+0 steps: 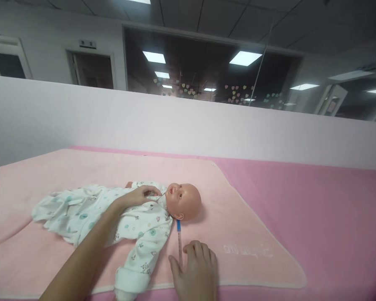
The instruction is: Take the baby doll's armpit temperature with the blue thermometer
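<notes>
A bald baby doll (188, 202) lies on its back with its head to the right, dressed in a white printed garment (128, 221). My left hand (140, 195) rests on the doll's chest, thumb and forefinger curved together at the garment's collar. Beside the doll's neck lies a slim clear stick with markings and a blue end (179, 226); its near end passes between my right thumb and fingers. My right hand (196, 267) is palm down on the blanket, thumb apart from the fingers, not closed on the stick.
A peach blanket (238, 225) with a pale border and faint lettering lies under the doll, over a pink surface (332, 209). Behind them stands a low white partition (188, 125). Farther back are a large window (200, 67) with heart stickers and a doorway (94, 70).
</notes>
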The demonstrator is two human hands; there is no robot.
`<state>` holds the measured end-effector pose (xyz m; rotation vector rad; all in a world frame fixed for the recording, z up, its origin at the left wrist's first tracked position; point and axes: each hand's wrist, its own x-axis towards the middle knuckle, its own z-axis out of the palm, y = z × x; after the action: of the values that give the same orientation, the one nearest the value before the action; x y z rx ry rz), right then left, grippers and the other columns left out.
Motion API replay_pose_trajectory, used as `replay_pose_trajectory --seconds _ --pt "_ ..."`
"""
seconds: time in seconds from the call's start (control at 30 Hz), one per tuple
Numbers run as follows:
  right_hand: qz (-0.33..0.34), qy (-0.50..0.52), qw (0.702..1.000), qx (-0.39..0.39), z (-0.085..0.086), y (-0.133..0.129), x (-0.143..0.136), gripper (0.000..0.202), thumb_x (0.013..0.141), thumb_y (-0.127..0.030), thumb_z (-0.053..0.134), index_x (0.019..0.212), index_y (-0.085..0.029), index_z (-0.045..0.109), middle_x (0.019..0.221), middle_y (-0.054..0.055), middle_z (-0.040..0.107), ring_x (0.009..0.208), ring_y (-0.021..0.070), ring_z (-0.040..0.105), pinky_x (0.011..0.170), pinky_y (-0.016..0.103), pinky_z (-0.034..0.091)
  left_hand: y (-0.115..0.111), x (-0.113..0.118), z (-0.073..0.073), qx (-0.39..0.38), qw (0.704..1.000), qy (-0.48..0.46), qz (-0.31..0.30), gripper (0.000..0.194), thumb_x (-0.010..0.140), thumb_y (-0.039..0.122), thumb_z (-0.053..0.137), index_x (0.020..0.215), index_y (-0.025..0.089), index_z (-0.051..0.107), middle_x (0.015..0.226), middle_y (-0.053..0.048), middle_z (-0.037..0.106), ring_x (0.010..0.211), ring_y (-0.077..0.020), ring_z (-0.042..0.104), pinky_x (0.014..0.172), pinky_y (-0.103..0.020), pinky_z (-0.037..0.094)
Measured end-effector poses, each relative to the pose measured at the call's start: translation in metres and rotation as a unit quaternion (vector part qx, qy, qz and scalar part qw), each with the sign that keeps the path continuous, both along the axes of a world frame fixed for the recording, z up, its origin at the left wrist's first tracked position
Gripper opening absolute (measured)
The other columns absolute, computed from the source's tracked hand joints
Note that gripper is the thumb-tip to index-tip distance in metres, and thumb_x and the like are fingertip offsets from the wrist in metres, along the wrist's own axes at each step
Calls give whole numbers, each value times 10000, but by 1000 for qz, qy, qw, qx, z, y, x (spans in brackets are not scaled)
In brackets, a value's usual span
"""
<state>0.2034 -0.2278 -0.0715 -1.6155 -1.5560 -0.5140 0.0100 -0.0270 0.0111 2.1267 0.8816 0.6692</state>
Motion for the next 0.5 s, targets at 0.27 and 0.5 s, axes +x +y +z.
replay_pose_trajectory --seconds 0.27,0.5 --pt "-3 -35 998 46 31 -9 11 272 836 -167 355 596 -221 471 528 23 501 489 171 441 544 311 274 9 -7 -6 -157 949 -229 152 349 612 408 664 848 151 661 832 -54 669 769 -205 601 661 -267 453" --pt "73 -80 990 84 118 6 0 181 870 -201 403 745 -224 532 580 22 513 548 175 480 513 292 294 8 -11 -7 -204 911 -323 153 413 631 365 658 975 142 607 818 -54 666 720 -194 625 635 -273 472"
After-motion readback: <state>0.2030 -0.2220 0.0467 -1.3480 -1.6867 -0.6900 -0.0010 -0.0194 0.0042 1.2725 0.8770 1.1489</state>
